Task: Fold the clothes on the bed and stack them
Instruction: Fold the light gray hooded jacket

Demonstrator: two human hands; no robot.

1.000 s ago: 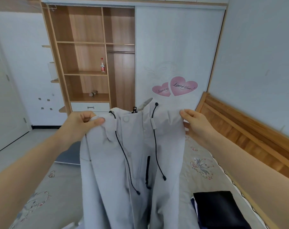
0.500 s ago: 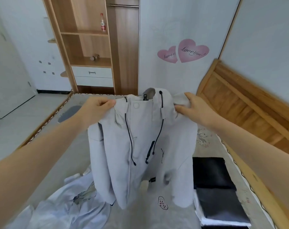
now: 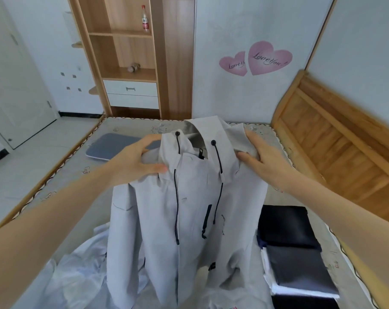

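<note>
A light grey hooded jacket [image 3: 193,219] with black drawcords and a black zip hangs front-up over the bed [image 3: 62,186], its lower part touching the clothes below. My left hand [image 3: 137,161] pinches its left shoulder. My right hand [image 3: 260,157] grips the right shoulder beside the hood. A pale blue shirt [image 3: 73,270] lies crumpled under the jacket at the lower left. A stack of folded dark clothes [image 3: 293,246] sits on the bed at the right.
A flat grey-blue pad [image 3: 113,148] lies on the far left part of the bed. The wooden headboard [image 3: 336,139] runs along the right. A wardrobe with open shelves [image 3: 131,52] stands beyond the bed's far edge.
Both hands have lowered the jacket from held-up height towards the bed, and the view has tilted down. The jacket's hem now rests on the clothes below.
</note>
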